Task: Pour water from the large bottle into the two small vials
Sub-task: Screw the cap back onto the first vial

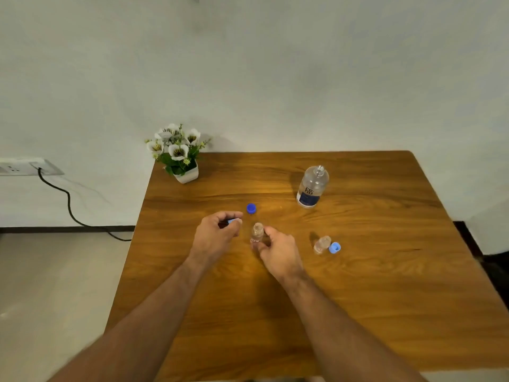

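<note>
Vial (257, 232) mid-worktop, uncapped, my right hand (278, 253) grip pinching its base; left hand (217, 232) grip closed on small light-blue cap (232, 221). Large bottle (312, 187) near far right edge, open. Vial looks light, tippy, prob slippery; hold low w/ fingertips.

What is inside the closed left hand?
A light blue cap shows between the fingers of the left hand. Most of it is covered, so whether anything else is held cannot be seen.
</note>
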Motion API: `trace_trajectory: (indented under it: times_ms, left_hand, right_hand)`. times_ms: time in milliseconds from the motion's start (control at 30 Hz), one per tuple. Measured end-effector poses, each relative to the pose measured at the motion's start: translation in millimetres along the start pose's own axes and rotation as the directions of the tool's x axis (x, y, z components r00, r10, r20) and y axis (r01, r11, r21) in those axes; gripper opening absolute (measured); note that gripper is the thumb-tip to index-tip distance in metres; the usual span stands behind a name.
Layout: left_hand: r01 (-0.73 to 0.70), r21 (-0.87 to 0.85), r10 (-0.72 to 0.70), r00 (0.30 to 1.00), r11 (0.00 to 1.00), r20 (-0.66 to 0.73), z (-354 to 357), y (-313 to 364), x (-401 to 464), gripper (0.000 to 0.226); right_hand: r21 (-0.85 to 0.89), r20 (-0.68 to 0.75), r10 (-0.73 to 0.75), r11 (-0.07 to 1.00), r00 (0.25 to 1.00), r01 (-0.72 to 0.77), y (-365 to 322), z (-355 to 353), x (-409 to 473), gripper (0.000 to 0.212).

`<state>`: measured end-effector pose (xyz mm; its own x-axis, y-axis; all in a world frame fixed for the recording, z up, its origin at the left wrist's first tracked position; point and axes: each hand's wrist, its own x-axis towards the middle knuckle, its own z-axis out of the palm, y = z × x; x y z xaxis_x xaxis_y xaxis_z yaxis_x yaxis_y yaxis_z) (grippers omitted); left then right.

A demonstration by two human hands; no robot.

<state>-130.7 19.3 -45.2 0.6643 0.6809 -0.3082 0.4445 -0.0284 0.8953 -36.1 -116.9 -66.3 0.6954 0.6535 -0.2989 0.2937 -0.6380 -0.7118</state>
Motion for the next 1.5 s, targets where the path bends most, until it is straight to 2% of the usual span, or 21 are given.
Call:
trace_trajectory:
  times_ms: [133,300,367,433,533,600,1000,1167,1300,1500]
  left_hand:
    - [-0.082,-0.169,0.079,0.997,0.982,-0.024,-2.1,51.2,-1.0,0.009]
    - [-0.243,-0.236,0.228,0.97,0.941,-0.089,-6.2,129.0,-6.0,0.014]
    - [-0.319,-0.244,0.295,0.946,0.916,-0.132,-8.7,160.6,-9.3,0.018]
    - [-0.368,-0.267,0.333,0.928,0.891,-0.17,-10.2,193.4,-12.9,0.027]
    - [-0.447,-0.276,0.398,0.892,0.851,-0.215,-13.3,238.5,-17.5,0.045]
    - [-0.5,-0.279,0.445,0.863,0.819,-0.239,-16.3,268.2,-20.5,0.048]
    - [-0.711,-0.228,0.632,0.698,0.665,-0.336,-14.6,384.1,-41.1,0.041]
    - [-0.75,-0.204,0.674,0.657,0.629,-0.339,-12.4,415.5,-49.3,0.043]
    - [-0.738,-0.157,0.678,0.668,0.656,-0.308,-11.1,429.4,-50.3,0.055]
    - [-0.753,0.019,0.735,0.636,0.658,-0.235,-10.0,440.0,-55.1,0.044]
  right_hand:
    - [-0.006,-0.059,-0.051,0.999,0.997,0.051,-26.1,-41.2,6.0,0.025]
    - [-0.046,-0.171,-0.149,0.989,0.974,0.143,-69.6,-99.6,12.2,0.013]
    - [-0.085,-0.245,-0.185,0.982,0.952,0.169,-89.9,-123.3,12.1,0.013]
    - [-0.025,-0.316,-0.222,0.974,0.922,0.226,-107.3,-145.3,12.6,0.026]
    - [0.042,-0.363,-0.289,0.945,0.886,0.326,-131.8,-179.1,11.3,0.018]
    - [0.018,-0.406,-0.351,0.92,0.844,0.392,-148.5,-205.1,9.4,0.018]
    - [-0.053,-0.583,-0.479,0.828,0.656,0.558,-216.2,-303.8,-9.0,0.015]
    - [-0.08,-0.602,-0.505,0.809,0.619,0.582,-223.9,-323.2,-13.1,0.015]
    - [-0.096,-0.604,-0.522,0.798,0.602,0.595,-226.4,-329.5,-15.4,0.016]
    - [-0.081,-0.607,-0.526,0.787,0.596,0.611,-228.4,-333.8,-16.2,0.014]
